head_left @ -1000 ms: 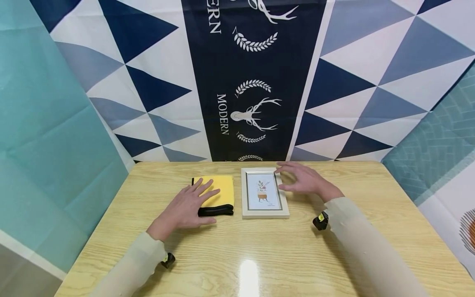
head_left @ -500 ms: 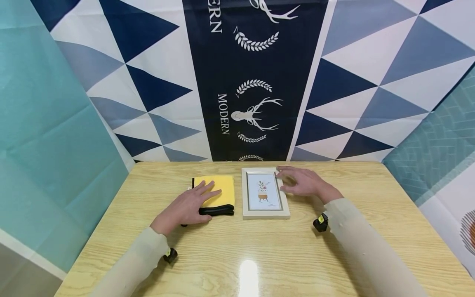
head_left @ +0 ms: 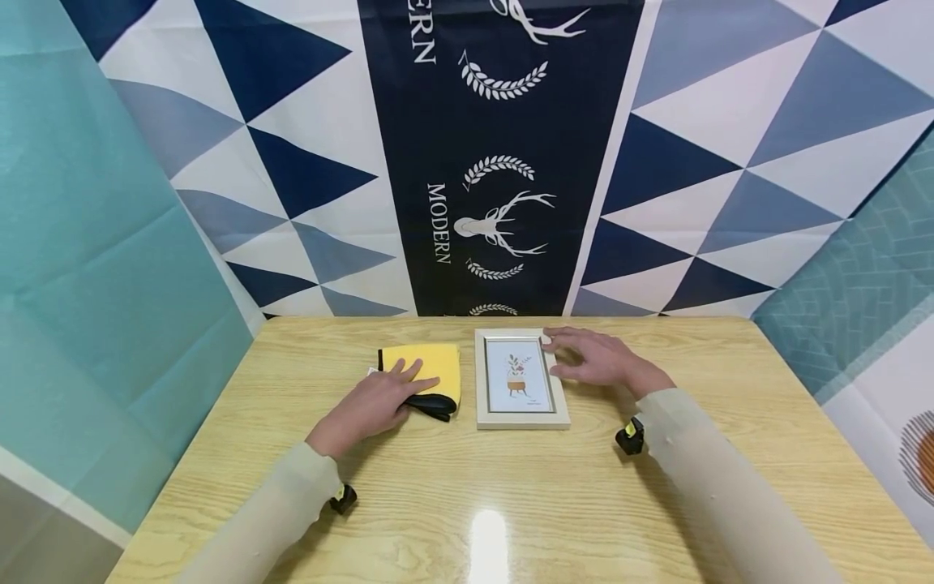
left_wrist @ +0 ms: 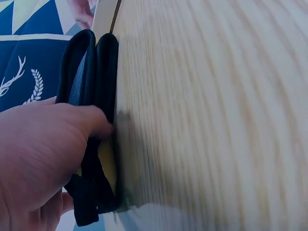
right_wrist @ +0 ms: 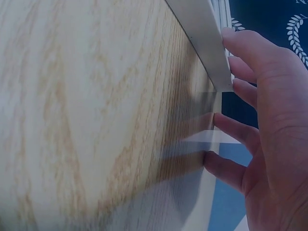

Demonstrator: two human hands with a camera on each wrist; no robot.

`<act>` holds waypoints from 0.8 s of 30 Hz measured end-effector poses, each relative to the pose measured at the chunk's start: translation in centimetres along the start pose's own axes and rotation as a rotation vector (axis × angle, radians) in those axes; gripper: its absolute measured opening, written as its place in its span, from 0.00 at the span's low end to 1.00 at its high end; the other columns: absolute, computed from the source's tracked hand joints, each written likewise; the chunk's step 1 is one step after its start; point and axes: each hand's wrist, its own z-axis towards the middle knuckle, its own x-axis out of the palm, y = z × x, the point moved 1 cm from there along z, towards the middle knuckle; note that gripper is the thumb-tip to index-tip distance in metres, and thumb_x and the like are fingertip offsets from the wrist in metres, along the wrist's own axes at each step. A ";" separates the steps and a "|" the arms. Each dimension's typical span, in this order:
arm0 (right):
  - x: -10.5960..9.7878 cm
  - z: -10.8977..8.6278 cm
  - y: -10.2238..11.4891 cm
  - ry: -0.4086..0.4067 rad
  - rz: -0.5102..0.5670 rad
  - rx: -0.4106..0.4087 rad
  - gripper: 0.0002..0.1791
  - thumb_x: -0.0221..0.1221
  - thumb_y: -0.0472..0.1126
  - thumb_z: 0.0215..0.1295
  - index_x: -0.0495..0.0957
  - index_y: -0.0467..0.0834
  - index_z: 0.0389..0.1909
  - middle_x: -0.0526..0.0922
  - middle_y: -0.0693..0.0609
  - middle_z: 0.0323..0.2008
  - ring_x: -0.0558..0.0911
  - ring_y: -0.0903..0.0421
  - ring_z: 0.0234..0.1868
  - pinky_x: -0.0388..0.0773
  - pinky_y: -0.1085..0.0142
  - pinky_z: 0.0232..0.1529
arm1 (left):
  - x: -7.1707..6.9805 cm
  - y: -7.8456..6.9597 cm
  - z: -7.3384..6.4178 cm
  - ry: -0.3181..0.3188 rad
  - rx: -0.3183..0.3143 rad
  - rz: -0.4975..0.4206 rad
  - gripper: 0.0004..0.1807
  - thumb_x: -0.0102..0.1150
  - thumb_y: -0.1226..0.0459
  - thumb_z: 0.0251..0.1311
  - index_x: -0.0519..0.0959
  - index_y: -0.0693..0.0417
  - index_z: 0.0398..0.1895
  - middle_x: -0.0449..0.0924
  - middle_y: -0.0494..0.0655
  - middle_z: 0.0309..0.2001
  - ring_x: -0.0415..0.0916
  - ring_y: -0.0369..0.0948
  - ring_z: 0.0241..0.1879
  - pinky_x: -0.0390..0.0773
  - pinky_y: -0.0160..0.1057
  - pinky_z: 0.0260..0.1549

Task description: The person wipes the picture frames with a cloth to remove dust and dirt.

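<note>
A folded yellow cloth [head_left: 438, 362] with black edging lies left of the middle of the table. My left hand [head_left: 370, 407] grips its near left part, fingers on top; in the left wrist view the thumb is tucked into the black-edged folds [left_wrist: 109, 72], and the front fold is bent up a little. To the right, a picture frame [head_left: 521, 421] lies flat, face up, with a drawing of a potted plant in it. My right hand [head_left: 594, 358] rests at its right side, fingertips touching the rim; the right wrist view shows loosely bent, spread fingers [right_wrist: 236, 130].
Both things lie on a light wooden table [head_left: 467, 478], a small gap apart. Behind its back edge hangs a patterned cloth backdrop [head_left: 503, 122] with triangles and deer heads. A teal sheet [head_left: 109, 268] hangs at the left side.
My left hand has moved slightly right and forward, its thumb going into the cloth's near edge, which is now bent. The right hand has settled against the picture frame's right side.
</note>
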 end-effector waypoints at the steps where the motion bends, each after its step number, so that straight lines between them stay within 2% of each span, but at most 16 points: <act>1: 0.0 0.0 0.0 0.000 0.001 -0.002 0.30 0.62 0.60 0.80 0.83 0.51 0.74 0.70 0.42 0.87 0.71 0.29 0.85 0.72 0.25 0.75 | 0.8 0.5 0.1 -0.014 0.004 0.023 0.40 0.70 0.68 0.72 0.74 0.32 0.84 0.74 0.64 0.82 0.79 0.71 0.74 0.88 0.69 0.52; 2: 0.0 0.0 0.0 0.001 0.004 0.001 0.30 0.63 0.60 0.79 0.83 0.51 0.74 0.70 0.42 0.87 0.70 0.29 0.85 0.72 0.25 0.76 | 1.5 1.0 0.2 -0.025 0.006 0.037 0.40 0.71 0.67 0.72 0.74 0.31 0.84 0.75 0.63 0.82 0.80 0.70 0.74 0.89 0.69 0.52; 4: 0.0 0.1 0.0 0.003 -0.001 0.000 0.30 0.63 0.60 0.80 0.83 0.51 0.74 0.70 0.41 0.87 0.70 0.29 0.85 0.70 0.24 0.77 | 1.8 1.3 0.3 -0.031 0.009 0.043 0.39 0.72 0.67 0.71 0.75 0.31 0.83 0.74 0.63 0.82 0.80 0.71 0.74 0.88 0.73 0.54; 5: 0.0 0.1 -0.1 0.005 -0.002 0.005 0.30 0.63 0.60 0.80 0.83 0.50 0.74 0.70 0.42 0.87 0.70 0.29 0.85 0.70 0.24 0.77 | 1.3 0.8 0.2 -0.029 0.016 0.066 0.39 0.71 0.67 0.73 0.74 0.33 0.84 0.74 0.63 0.83 0.79 0.70 0.75 0.87 0.72 0.56; 8: -0.1 0.1 -0.1 0.008 -0.003 0.011 0.30 0.63 0.60 0.80 0.82 0.50 0.74 0.69 0.42 0.87 0.70 0.28 0.85 0.69 0.23 0.77 | 1.1 0.7 0.5 -0.034 -0.001 0.018 0.36 0.68 0.68 0.74 0.75 0.35 0.83 0.74 0.64 0.82 0.79 0.71 0.74 0.86 0.76 0.56; 11: -0.2 0.1 0.0 0.011 0.006 0.017 0.30 0.63 0.60 0.80 0.82 0.50 0.74 0.69 0.42 0.87 0.69 0.28 0.85 0.68 0.22 0.77 | -1.0 -0.8 0.6 -0.031 -0.042 -0.048 0.34 0.66 0.70 0.76 0.76 0.39 0.82 0.77 0.64 0.80 0.80 0.70 0.73 0.85 0.76 0.58; 12: -0.2 0.2 0.0 0.012 0.013 0.016 0.30 0.63 0.60 0.80 0.82 0.50 0.74 0.69 0.42 0.87 0.69 0.28 0.85 0.68 0.22 0.77 | -0.6 -0.4 0.8 -0.053 -0.045 -0.058 0.33 0.65 0.70 0.76 0.76 0.39 0.81 0.80 0.62 0.78 0.84 0.68 0.71 0.87 0.74 0.56; 15: -0.2 0.1 0.2 0.019 0.026 0.018 0.30 0.62 0.61 0.80 0.82 0.51 0.75 0.69 0.42 0.87 0.69 0.28 0.85 0.68 0.22 0.77 | -3.4 -2.4 0.8 -0.077 -0.069 -0.057 0.30 0.64 0.72 0.75 0.79 0.46 0.78 0.87 0.61 0.70 0.90 0.61 0.63 0.90 0.65 0.54; 17: -0.1 0.1 0.3 0.022 0.032 0.023 0.30 0.62 0.61 0.80 0.82 0.51 0.75 0.68 0.42 0.88 0.68 0.28 0.86 0.68 0.22 0.77 | -4.5 -3.1 0.9 -0.100 -0.078 -0.028 0.28 0.63 0.73 0.75 0.80 0.49 0.76 0.91 0.59 0.64 0.92 0.56 0.57 0.91 0.59 0.53; 19: 0.0 0.1 0.3 0.023 0.032 0.025 0.30 0.62 0.62 0.80 0.82 0.52 0.75 0.68 0.43 0.88 0.68 0.28 0.86 0.68 0.22 0.77 | -5.6 -3.9 1.1 -0.090 -0.107 -0.027 0.27 0.64 0.73 0.75 0.80 0.51 0.74 0.92 0.59 0.61 0.92 0.55 0.55 0.91 0.58 0.53; 24: 0.2 0.3 0.0 0.028 0.036 0.033 0.30 0.63 0.61 0.80 0.82 0.51 0.74 0.68 0.43 0.88 0.68 0.28 0.86 0.67 0.22 0.78 | -6.4 -4.0 2.1 -0.094 -0.138 -0.006 0.26 0.67 0.70 0.77 0.80 0.50 0.75 0.92 0.57 0.60 0.93 0.54 0.50 0.91 0.57 0.53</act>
